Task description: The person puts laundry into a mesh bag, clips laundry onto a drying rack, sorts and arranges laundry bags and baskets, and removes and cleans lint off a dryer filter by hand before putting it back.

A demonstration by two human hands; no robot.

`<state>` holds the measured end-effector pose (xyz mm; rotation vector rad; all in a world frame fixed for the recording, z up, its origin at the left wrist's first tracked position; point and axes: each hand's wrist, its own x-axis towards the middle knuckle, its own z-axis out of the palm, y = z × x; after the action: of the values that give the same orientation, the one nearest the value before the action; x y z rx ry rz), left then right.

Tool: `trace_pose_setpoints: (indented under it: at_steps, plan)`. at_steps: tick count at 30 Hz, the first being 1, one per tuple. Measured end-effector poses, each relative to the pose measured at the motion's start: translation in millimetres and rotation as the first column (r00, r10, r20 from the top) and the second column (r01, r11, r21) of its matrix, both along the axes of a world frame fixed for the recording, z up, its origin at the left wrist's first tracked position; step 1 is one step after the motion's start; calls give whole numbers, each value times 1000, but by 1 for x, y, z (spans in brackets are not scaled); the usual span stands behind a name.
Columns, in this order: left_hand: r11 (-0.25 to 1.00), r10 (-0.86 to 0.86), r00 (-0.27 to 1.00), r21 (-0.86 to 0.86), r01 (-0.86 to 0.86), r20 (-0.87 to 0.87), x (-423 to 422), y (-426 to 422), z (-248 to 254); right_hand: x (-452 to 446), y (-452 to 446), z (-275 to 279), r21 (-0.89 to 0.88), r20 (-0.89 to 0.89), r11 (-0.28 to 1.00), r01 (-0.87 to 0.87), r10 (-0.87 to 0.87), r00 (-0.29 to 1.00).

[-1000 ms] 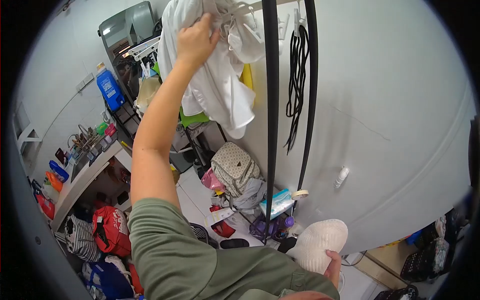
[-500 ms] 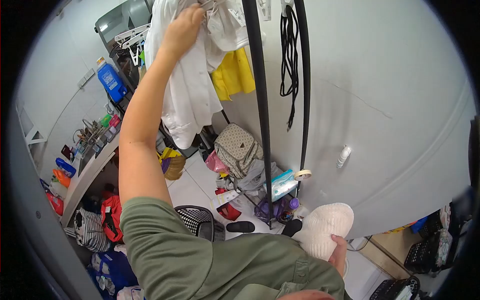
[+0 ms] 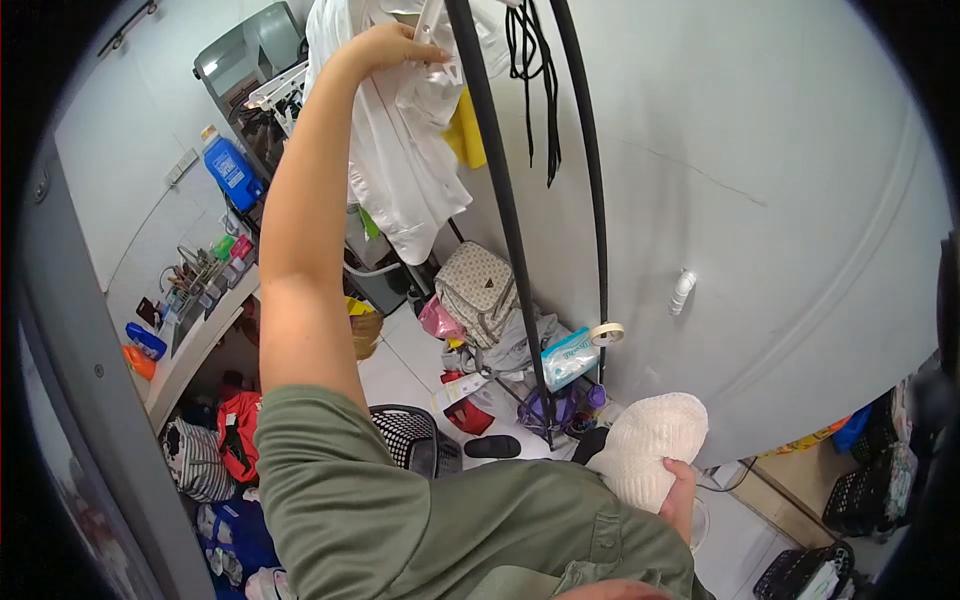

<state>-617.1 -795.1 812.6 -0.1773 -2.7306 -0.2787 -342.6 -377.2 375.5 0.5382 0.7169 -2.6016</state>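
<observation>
My left hand [image 3: 393, 48] is raised at the top of the head view, its fingers closed around a white plastic hanger [image 3: 430, 20] with a clip. White garments [image 3: 400, 150], one of them a shirt, hang just below and beside that hand. Behind them shows part of a yellow cloth [image 3: 465, 135]. Low on the right, my right hand [image 3: 680, 495] grips a cream ribbed knit piece [image 3: 655, 440] by its lower edge; its exact kind is unclear. Only some fingers of the right hand show.
Black rack poles [image 3: 500, 200] stand right of the garments, with black cords [image 3: 535, 80] hanging between them. On the floor are a patterned backpack [image 3: 475, 285], a black basket [image 3: 405, 430] and a dark slipper [image 3: 492, 446]. A tape roll [image 3: 607, 334] hangs at a pole. A counter [image 3: 205, 330] runs along the left.
My left hand has moved slightly right and down, and the white garments have swung right, covering more of the yellow cloth. The right hand keeps its hold on the knit piece.
</observation>
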Motion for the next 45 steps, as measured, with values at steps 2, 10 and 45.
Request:
trace_pose_setpoints:
  at_steps: [2, 10, 45]
  plan:
    - [993, 52, 993, -103, -63, -102, 49, 30, -8, 4, 3, 1, -21, 3, 1000, 6, -6, 1000]
    - [982, -84, 945, 135, 133, -316, 129, 62, 2, 2, 13, -12, -46, -36, 998, -42, 40, 999]
    - [764, 392, 850, 640, -86, -353, 212, -38, -383, -164, 76, 152, 110, -534, 941, 321, -217, 817]
